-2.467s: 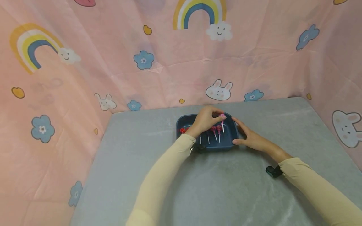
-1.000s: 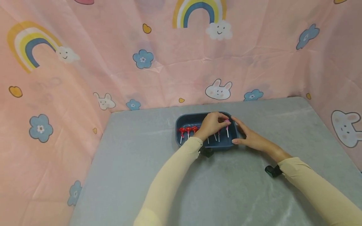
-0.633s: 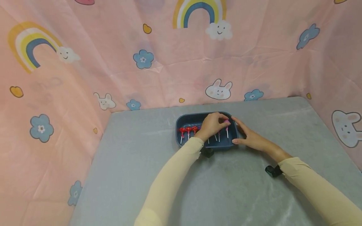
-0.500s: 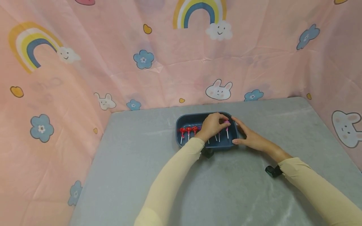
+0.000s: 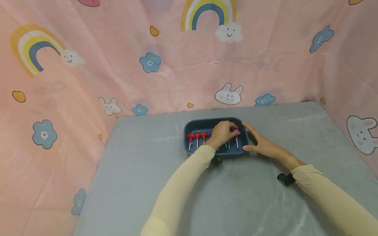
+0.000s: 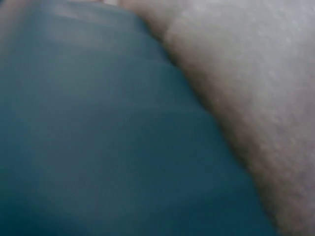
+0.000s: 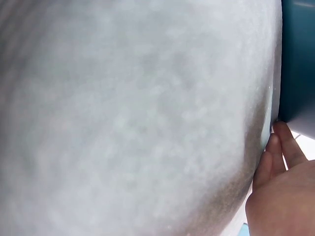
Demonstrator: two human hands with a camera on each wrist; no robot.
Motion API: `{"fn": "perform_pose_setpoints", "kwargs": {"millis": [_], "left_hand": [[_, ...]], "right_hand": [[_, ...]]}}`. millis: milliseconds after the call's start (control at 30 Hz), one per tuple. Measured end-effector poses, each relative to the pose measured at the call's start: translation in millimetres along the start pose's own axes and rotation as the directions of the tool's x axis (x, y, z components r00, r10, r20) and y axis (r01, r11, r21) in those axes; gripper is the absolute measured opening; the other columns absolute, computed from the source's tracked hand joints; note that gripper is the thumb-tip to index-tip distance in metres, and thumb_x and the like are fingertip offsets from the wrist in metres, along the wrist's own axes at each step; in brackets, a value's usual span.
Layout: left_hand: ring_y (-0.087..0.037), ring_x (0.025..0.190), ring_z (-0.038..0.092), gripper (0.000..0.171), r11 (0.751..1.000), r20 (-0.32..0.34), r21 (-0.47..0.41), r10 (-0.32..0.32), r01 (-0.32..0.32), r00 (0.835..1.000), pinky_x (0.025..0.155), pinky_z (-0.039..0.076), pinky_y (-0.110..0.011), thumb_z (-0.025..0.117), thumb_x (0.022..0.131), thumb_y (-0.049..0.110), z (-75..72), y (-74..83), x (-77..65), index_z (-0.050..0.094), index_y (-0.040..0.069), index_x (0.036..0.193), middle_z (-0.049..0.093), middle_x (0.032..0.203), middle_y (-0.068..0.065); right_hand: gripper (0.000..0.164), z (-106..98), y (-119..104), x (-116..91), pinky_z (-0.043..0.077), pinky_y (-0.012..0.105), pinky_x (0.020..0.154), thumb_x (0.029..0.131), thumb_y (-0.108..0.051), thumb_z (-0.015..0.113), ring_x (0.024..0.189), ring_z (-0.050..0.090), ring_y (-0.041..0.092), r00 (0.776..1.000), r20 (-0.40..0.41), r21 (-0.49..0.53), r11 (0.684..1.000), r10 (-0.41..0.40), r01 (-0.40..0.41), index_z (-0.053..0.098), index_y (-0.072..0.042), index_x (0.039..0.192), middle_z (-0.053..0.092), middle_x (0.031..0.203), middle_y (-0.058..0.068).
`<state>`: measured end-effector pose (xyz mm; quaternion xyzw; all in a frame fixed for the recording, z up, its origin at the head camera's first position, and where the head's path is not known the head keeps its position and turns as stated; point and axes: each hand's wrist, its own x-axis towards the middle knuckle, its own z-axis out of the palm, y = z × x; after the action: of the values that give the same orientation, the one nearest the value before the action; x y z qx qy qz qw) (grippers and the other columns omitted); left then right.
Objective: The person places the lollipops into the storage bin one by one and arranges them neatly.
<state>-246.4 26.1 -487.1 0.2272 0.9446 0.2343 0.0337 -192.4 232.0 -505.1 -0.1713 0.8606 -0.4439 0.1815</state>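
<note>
A dark blue rectangular tray (image 5: 200, 124) stands on the grey table, with lollipops laid side by side in it. My left hand (image 5: 220, 133) reaches over the tray and pinches a pink-purple wrapped lollipop (image 5: 237, 138) at its head, near the right end; its white stick points toward me. Red lollipops (image 5: 197, 135) and a purple lollipop (image 5: 209, 134) show left of the hand, which hides the heads of others. My right hand (image 5: 263, 144) holds thumb and fingers, spread and fairly straight, against the tray's right end. The left wrist view is filled by the blurred tray wall (image 6: 123, 123).
The grey cloth-covered table (image 5: 141, 170) extends around the tray. Behind and at both sides hangs a pink curtain (image 5: 177, 85) printed with rainbows, rabbits and flowers. A black wrist camera (image 5: 285, 179) sits on the right wrist, another (image 5: 217, 161) on the left.
My left hand has moved right and toward me with the pinched lollipop, lowering it at the tray's right end; more red lollipops are uncovered at left. The right hand has stayed in place.
</note>
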Motion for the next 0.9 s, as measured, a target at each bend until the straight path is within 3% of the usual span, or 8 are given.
{"fn": "perform_pose_setpoints", "kwargs": {"millis": [633, 900], "left_hand": [[-0.007, 0.089, 0.063, 0.026, 0.996, -0.015, 0.084, 0.01, -0.009, 1.0, 0.078, 0.051, -0.021, 0.07, 0.091, 0.04, 4.6, 0.5, -0.9, 0.076, 0.022, 0.109, 0.075, 0.099, 0.008], [-0.008, 0.089, 0.065, 0.03, 0.984, -0.026, 0.178, 0.036, -0.031, 0.999, 0.076, 0.053, -0.024, 0.07, 0.091, 0.042, 1.5, 1.3, -0.9, 0.074, 0.022, 0.112, 0.074, 0.1, 0.008]], "right_hand": [[0.099, 0.1, 1.3, -0.9, 0.017, 0.076, 0.111, 0.093, -0.028, 0.069, 0.15, 0.012, 0.052, 1.0, 0.0, 0.01, 1.0, -0.004, 0.004, -0.006, -0.046, 0.156, 0.007, 0.165, 0.025], [0.1, -0.9, -1.7, -1.3, 0.017, 0.076, 0.11, 0.093, -0.028, 0.069, 0.149, 0.014, 0.052, 1.0, 0.001, 0.002, 1.0, 0.002, -0.002, -0.006, -0.046, 0.156, 0.012, 0.163, 0.029]]}}
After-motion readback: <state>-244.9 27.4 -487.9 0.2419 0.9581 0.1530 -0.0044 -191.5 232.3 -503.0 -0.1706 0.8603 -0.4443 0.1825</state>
